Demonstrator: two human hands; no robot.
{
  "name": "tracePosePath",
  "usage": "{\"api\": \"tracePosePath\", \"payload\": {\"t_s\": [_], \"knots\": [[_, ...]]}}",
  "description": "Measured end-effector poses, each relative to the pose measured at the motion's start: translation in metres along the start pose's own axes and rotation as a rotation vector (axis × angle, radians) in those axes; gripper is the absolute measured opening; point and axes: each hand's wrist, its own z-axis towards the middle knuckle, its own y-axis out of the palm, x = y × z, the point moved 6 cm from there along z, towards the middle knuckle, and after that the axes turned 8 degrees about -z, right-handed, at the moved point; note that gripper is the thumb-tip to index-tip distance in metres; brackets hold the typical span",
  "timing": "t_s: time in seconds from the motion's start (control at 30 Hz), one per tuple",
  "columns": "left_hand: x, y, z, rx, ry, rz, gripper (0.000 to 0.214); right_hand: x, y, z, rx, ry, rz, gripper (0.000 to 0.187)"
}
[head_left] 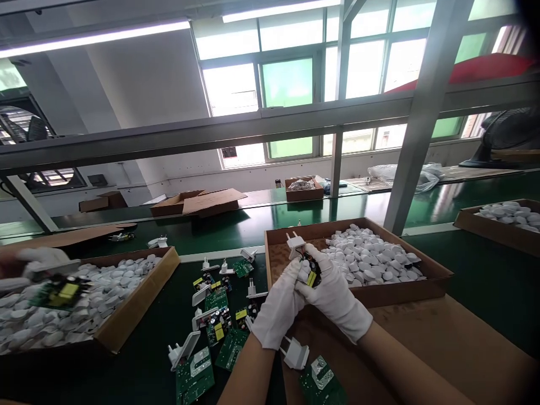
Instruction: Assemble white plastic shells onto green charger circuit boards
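Note:
In white gloves, my left hand and my right hand meet over the near left corner of a cardboard tray. Both are closed around a circuit board with yellow and dark parts. A white plug housing with two pins sticks up above my fingertips, wired to this board. A white piece shows by my left fingers; its exact shape is partly hidden. White rounded pieces fill the tray's right side. Below my wrists lie another plug housing and a green board.
Left of me, several boards with plugs lie on the green surface. Another person's gloved hand holds a board over a box of white pieces. A metal post rises behind my tray; another box stands far right.

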Motion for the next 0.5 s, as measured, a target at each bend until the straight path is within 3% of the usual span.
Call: {"api": "tracePosePath", "payload": {"t_s": [0.1, 0.33, 0.5], "knots": [[-0.0025, 0.0025, 0.0004, -0.012, -0.023, -0.032, 0.017, 0.0003, 0.0031, -0.0005, -0.039, 0.011, -0.001, 0.061], [-0.0010, -0.0050, 0.0009, -0.027, 0.102, 0.044, 0.015, -0.0051, -0.0003, 0.0005, -0.035, -0.056, -0.080, 0.062], [-0.0003, -0.0032, 0.0003, -0.024, 0.094, 0.081, 0.017, -0.0030, -0.0002, 0.0014, -0.041, -0.033, -0.043, 0.061]]}}
